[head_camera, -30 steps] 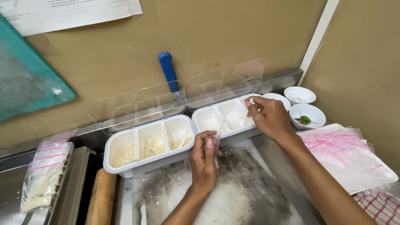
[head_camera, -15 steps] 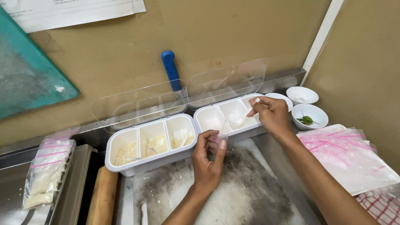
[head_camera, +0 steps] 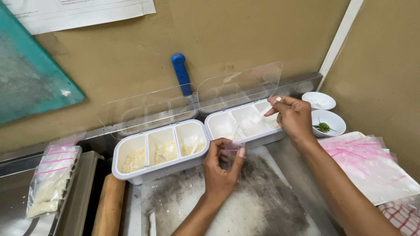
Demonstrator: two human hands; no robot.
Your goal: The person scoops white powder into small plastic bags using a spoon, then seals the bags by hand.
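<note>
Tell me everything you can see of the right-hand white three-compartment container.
The white plastic three-compartment container sits level on the metal counter against the wall, right of a matching container, apparently touching it. Its clear hinged lid stands open, leaning back. The compartments hold white powder. The right hand holds a small white spoon dipped into it; the left hand holds a small clear bag just in front.

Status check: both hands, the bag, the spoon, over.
Left hand pinching small clear bag. Right hand holding white spoon over right seasoning tray. Nothing between them.
</note>
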